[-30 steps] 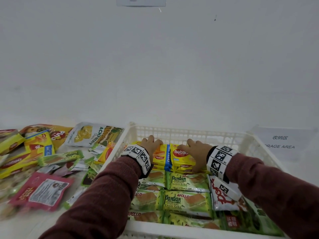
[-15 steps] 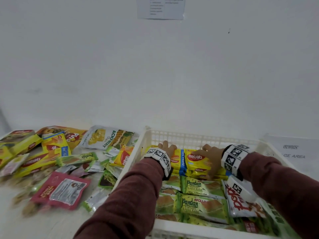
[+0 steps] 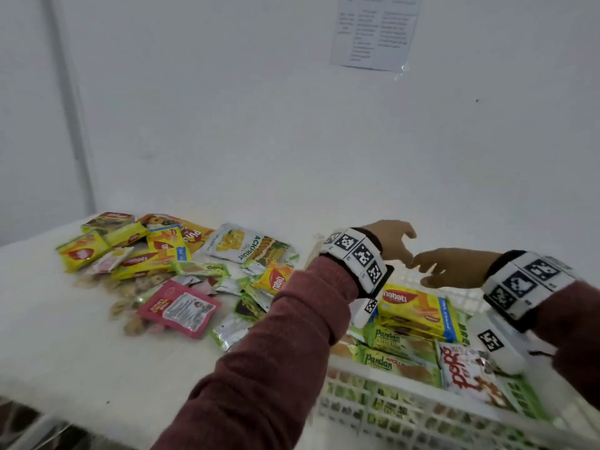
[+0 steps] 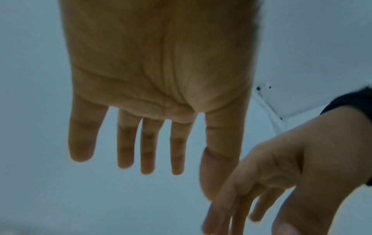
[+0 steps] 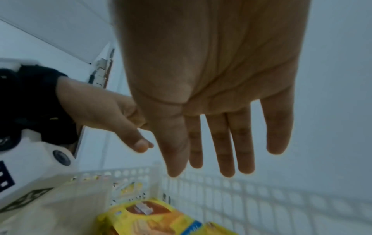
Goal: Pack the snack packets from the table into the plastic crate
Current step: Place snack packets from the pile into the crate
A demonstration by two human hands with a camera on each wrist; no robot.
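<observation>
One white plastic crate point(image 3: 406, 414) is present, with two hands above it: left hand point(image 3: 391, 243) and right hand point(image 3: 451, 267). Two green Pandan packets point(image 3: 394, 341) and one white-and-red packet point(image 3: 467, 373) are readable inside. One red pouch point(image 3: 178, 308) lies on the table point(image 3: 48, 352); the pile there is too jumbled to count.

Yellow Nabati packets point(image 3: 414, 308) flat in white crate point(image 3: 402, 417)

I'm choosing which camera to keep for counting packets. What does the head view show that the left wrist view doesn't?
Only the head view shows the loose packets on the table, the crate with its packed packets, and a wall notice. Only the left wrist view shows the left hand's empty palm. Both show both hands open, the right hand included.
</observation>
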